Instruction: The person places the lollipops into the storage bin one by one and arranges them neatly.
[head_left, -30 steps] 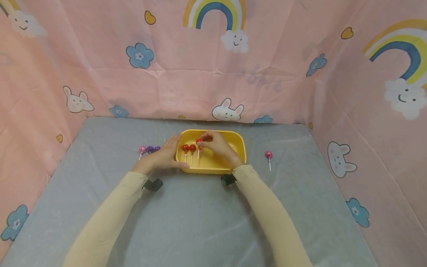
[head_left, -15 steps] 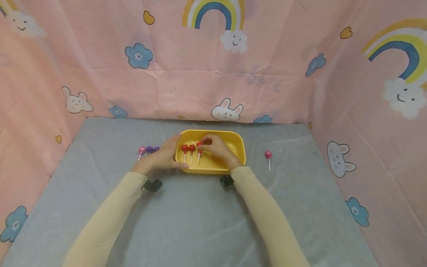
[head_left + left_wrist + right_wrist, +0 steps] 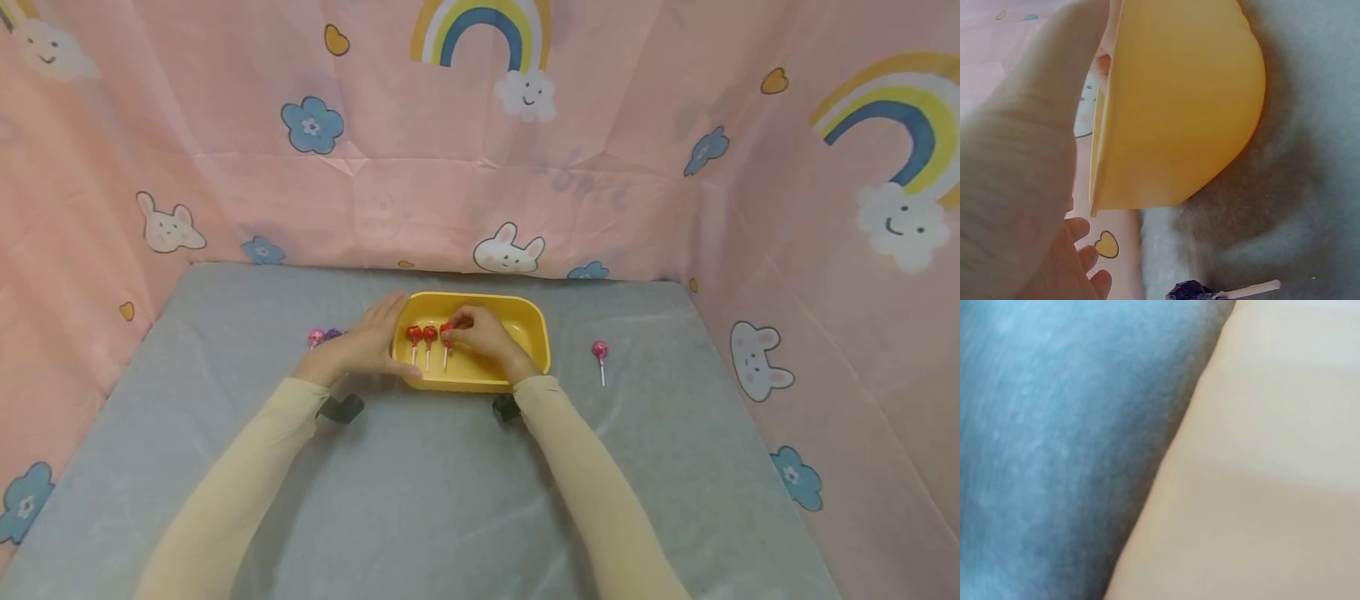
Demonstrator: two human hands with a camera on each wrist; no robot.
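A yellow tray (image 3: 517, 313) stands on the grey cloth, with two red lollipops (image 3: 429, 334) side by side at its left end. My right hand (image 3: 486, 335) reaches inside and pinches a third red lollipop (image 3: 446, 328) near its head, to the right of the pair, white stick toward me. The left hand (image 3: 366, 340) lies along the tray's left end, fingers extended toward the far corner and thumb at the front rim. In the left wrist view, the tray wall (image 3: 1179, 106) fills the middle. The right wrist view holds only blurred skin and cloth.
A pink lollipop (image 3: 600, 351) lies right of the tray. Left of it are another pink lollipop (image 3: 317, 337) and purple lollipops (image 3: 332, 334), partly hidden by the left hand. A pink patterned curtain (image 3: 420, 200) hangs behind the table.
My right hand has come slightly down and toward me inside the tray, bringing the red lollipop level with the other two. The left hand has kept its place at the tray's end.
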